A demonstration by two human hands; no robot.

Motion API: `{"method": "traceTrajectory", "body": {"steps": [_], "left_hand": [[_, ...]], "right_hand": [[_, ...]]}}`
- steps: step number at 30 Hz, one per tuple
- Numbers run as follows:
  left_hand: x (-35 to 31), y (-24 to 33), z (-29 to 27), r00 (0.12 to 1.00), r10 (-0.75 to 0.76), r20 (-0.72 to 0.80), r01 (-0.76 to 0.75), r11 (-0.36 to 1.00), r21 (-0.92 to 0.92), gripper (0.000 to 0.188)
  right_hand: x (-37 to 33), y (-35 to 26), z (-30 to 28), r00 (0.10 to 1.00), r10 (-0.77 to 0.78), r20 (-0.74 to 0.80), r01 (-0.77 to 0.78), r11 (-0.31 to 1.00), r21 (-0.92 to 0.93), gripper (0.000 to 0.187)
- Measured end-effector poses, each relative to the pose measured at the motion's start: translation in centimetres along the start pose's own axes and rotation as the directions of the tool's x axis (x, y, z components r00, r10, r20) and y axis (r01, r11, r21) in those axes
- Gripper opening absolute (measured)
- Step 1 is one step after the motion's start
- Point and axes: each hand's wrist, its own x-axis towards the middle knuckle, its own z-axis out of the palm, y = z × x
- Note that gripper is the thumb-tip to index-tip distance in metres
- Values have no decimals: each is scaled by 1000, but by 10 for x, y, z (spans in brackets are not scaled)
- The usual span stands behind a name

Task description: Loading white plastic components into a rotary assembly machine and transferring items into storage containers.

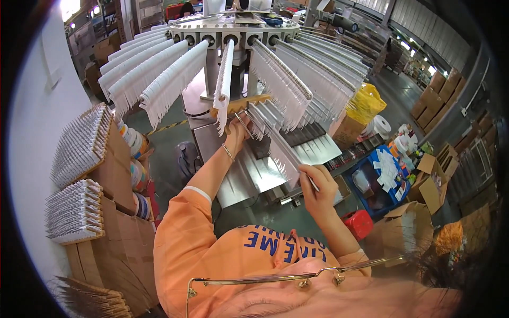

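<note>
— Where are your hands right now?

— From the head camera: my left hand is stretched up and away from me, closed round the far end of a long metal rod hung with white strips, right under the wooden bar at the foot of the machine. My right hand is much closer to my chest, fingers pinched on the near end of that same rod.

— So both hands are grasping it?

— Yes, each is clenched on one end. Neither is released.

— Which way does the rod run?

— Slantwise. Its long axis goes from upper left, at my left hand, down to lower right, at my right hand. The white strips hang off it between the two, over the grey metal tray.

— And the other rods?

— They fan out from the round head of the machine above, each loaded with white strips. The one I hold sits below that fan, roughly in line with the rod pointing straight at me.

— Which hand is nearer the machine?

— The left, clearly. The right is the near end, just above my orange sleeve.

— Anything beside you?

— Cardboard boxes on my left with filled racks stacked on them, well apart from my hands.
</note>
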Motion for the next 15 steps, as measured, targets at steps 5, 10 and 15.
{"method": "traceTrajectory", "body": {"steps": [5,10,15], "left_hand": [[-14,0,14,991,133,28,-130,988,-79,13],[-21,8,21,991,129,15,-129,991,-45,10],[-1,-6,8,993,110,50,-101,982,-159,12]], "right_hand": [[-6,8,10,976,216,-16,-208,953,219,12],[-15,4,6,957,284,63,-287,885,367,17],[-18,9,9,937,341,72,-338,841,423,19]]}}
